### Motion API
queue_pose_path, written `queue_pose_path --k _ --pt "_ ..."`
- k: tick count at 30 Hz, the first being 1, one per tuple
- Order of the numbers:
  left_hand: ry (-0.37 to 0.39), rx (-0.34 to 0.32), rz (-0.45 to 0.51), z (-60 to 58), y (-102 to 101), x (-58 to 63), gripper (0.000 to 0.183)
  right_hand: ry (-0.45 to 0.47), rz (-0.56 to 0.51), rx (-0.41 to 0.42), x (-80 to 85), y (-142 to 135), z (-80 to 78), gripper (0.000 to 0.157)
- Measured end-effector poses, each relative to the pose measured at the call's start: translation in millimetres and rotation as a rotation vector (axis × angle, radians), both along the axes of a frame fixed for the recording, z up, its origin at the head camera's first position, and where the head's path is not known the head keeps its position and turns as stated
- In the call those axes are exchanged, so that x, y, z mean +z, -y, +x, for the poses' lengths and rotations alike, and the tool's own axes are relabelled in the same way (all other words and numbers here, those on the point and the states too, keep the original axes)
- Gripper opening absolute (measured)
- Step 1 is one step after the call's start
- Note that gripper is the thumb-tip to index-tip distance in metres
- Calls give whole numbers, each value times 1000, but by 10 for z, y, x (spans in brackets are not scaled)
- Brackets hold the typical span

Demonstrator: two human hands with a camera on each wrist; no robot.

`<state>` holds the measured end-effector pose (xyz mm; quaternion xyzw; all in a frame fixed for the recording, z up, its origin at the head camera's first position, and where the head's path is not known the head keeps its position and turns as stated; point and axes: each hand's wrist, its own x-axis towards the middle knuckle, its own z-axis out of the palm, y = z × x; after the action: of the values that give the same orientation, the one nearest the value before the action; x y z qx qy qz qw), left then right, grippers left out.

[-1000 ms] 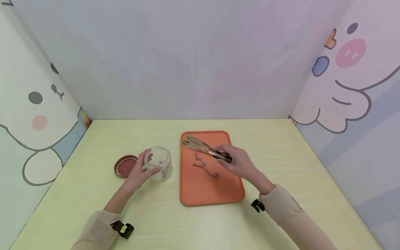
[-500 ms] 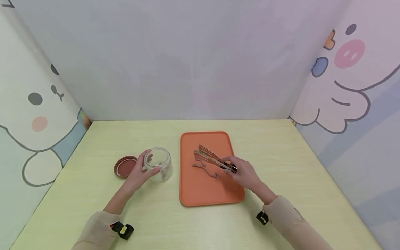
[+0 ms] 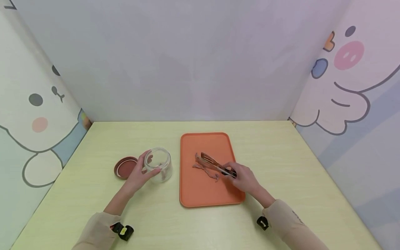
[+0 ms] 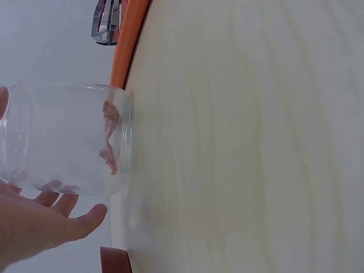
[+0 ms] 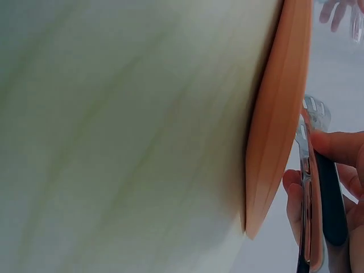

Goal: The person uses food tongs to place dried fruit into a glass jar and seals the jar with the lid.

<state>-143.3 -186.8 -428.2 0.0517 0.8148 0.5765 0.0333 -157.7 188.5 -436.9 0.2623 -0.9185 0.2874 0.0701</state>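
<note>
My left hand point(image 3: 137, 175) grips the rim and side of a clear glass jar point(image 3: 164, 172) standing on the table. A wrinkled, pinkish-brown strip point(image 4: 110, 133) lies at the jar's bottom in the left wrist view. In my right hand point(image 3: 247, 178) are metal serving tongs point(image 3: 214, 164) with slotted heads and black grips, held over an orange tray point(image 3: 203, 194). Their heads are down by the twisted strips on the tray. One strip point(image 3: 206, 171) lies just below the tongs; another is mostly covered by them. Whether the tongs touch or pinch it, I cannot tell.
A reddish-brown round lid point(image 3: 126, 167) lies left of the jar, partly behind the left hand. The tray's raised rim stands a little right of the jar. A pale wall closes off the table's back, with cartoon-printed panels at both sides.
My right hand has lowered the tongs from above the tray's upper part down to the strips, shifting slightly right and nearer. The tongs' heads are closer together. My left hand and the jar stay put.
</note>
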Motion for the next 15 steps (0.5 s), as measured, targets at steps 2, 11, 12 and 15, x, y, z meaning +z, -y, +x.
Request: queue_pose_path --k 2,11,12,15 --pt "1 1 0 2 -2 1 79 0 3 1 -7 -2 2 33" --pt "-1 -4 2 6 -5 0 79 -5 17 -1 -20 -4 3 33" --pt "-2 -4 1 6 -5 0 79 -6 18 0 -22 -5 3 34" --pt "-4 -3 -2 5 -4 -1 79 -9 25 2 -23 -4 1 34"
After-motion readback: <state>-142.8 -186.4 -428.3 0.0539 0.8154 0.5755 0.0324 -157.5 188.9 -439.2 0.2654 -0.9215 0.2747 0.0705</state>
